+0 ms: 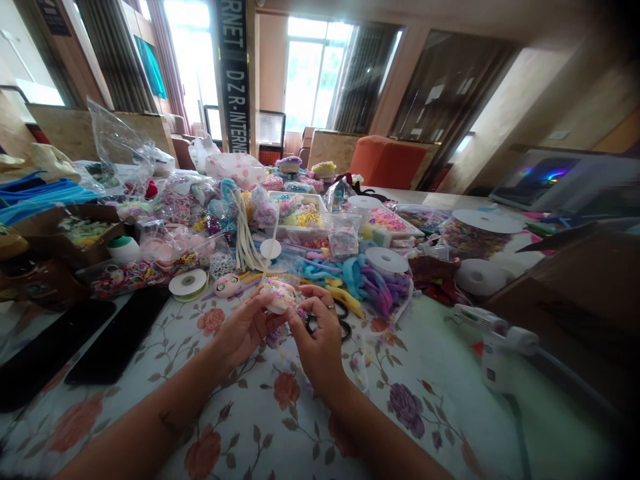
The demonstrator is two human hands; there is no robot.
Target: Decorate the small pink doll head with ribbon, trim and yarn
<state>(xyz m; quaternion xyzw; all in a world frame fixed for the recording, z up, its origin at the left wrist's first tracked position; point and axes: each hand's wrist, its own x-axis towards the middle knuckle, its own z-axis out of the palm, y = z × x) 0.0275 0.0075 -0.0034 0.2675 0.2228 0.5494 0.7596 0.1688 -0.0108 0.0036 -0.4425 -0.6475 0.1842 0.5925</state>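
Between my two hands, above the flowered tablecloth (230, 400), is a small pale craft piece (278, 295) covered in pastel bits; its exact kind is unclear. My left hand (247, 327) pinches it from the left with closed fingers. On the other side my right hand (320, 333) has its thumb and fingers bent against its lower edge, where pinkish-purple trimmings (275, 337) hang down. The black handles of a pair of scissors (345, 323) show just behind my right hand. A pink doll head (228, 285) with green eyes lies beyond my left hand.
Two dark phones (120, 337) lie at left, near a ribbon spool (188, 285). A white glue gun (493, 340) stands at right before a dark cardboard box (575, 300). Bead bags, fuzzy blue stems (355, 277), a white tray (300, 213) and more spools crowd the back.
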